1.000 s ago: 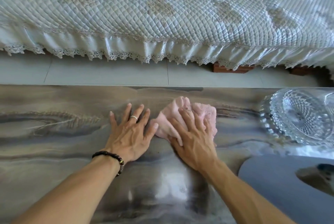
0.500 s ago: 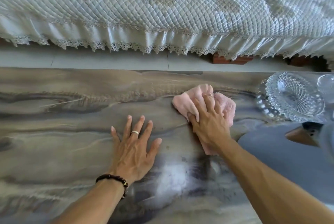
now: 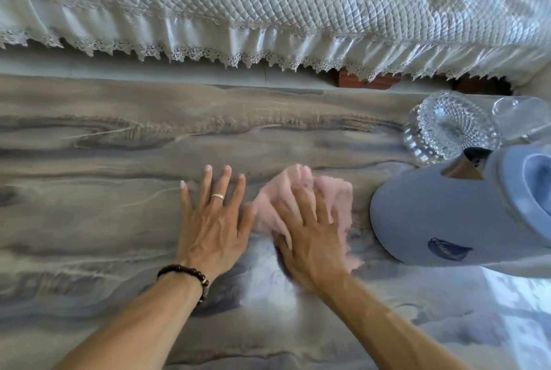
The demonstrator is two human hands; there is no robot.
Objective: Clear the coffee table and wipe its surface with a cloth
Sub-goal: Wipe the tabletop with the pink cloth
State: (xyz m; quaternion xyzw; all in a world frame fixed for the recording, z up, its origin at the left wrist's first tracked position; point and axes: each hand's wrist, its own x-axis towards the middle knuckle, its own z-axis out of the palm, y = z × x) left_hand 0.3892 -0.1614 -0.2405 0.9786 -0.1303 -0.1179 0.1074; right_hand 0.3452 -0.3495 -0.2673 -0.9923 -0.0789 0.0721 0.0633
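Back beside the flat, spread left hand point(image 3: 213, 222), the right hand point(image 3: 310, 238) presses the pink cloth point(image 3: 334, 199), blue kettle point(image 3: 453, 217) crowding right.

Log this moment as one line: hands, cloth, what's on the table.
right hand flat on pink cloth | left hand flat on table | glass dish, blue container at right

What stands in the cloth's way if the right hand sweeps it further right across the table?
A pale blue container lies close to the right of the pink cloth under the right hand; beyond it stands a glass dish.
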